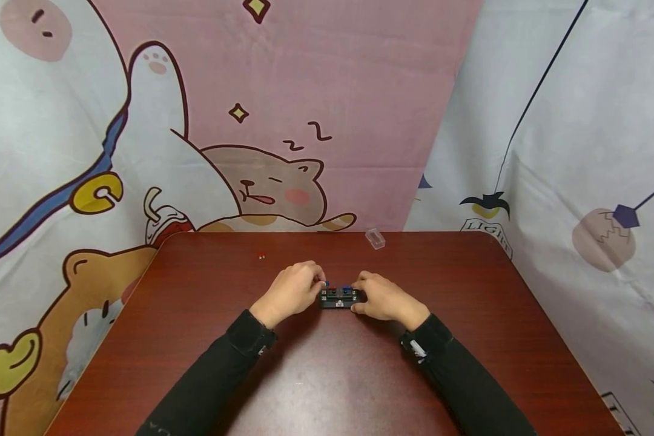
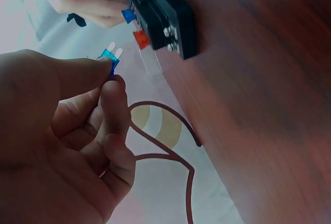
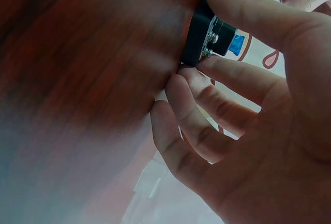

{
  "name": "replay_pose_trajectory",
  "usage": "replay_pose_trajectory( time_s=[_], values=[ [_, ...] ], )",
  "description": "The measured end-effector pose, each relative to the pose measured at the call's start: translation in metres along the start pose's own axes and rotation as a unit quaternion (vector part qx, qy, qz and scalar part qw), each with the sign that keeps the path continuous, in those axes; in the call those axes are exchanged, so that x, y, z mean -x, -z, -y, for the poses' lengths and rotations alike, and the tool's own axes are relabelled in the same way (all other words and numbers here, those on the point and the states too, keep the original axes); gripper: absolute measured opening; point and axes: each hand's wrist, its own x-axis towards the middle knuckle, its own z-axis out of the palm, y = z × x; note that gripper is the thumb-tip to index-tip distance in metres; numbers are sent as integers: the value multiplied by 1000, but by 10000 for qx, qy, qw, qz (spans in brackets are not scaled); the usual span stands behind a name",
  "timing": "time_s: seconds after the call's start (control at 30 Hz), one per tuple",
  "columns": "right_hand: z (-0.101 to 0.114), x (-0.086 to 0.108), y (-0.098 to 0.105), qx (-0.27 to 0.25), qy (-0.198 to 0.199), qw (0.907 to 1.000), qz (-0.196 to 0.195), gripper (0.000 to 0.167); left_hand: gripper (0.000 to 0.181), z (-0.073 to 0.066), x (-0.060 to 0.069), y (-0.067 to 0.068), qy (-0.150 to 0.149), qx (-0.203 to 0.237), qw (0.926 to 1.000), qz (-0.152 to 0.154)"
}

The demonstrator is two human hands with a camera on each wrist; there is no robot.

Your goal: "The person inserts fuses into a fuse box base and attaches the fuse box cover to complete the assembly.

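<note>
A black fuse block (image 1: 339,301) with metal screw terminals lies on the table, a red blade fuse (image 2: 141,40) and a blue one (image 2: 128,15) seated in it. My left hand (image 1: 297,289) is at the block's left end. Between its thumb and index finger it pinches another blue blade fuse (image 2: 109,61), whose two metal prongs point away from the fingertips, apart from the block. From the right side, my right hand (image 1: 384,297) grips the block's end, with the thumb (image 3: 243,14) on the near edge and the index finger opposite.
The brown wooden table (image 1: 327,375) bears a small clear plastic box (image 1: 375,238) at its back edge. Tiny red pieces (image 1: 261,255) lie at the back left. Behind the table hangs a printed cartoon cloth (image 1: 360,109).
</note>
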Motion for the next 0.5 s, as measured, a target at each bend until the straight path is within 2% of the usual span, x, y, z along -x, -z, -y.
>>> replay_pose_trajectory(
  time_s=[0.27,0.5],
  values=[
    [1,0,1,-30,87,9999,-40,50,6,-2,-1,-13,-271,-138,9995,-27],
    [1,1,2,-27,141,9999,-34,49,5,-5,-1,-16,-300,-360,9989,-9]
  ],
)
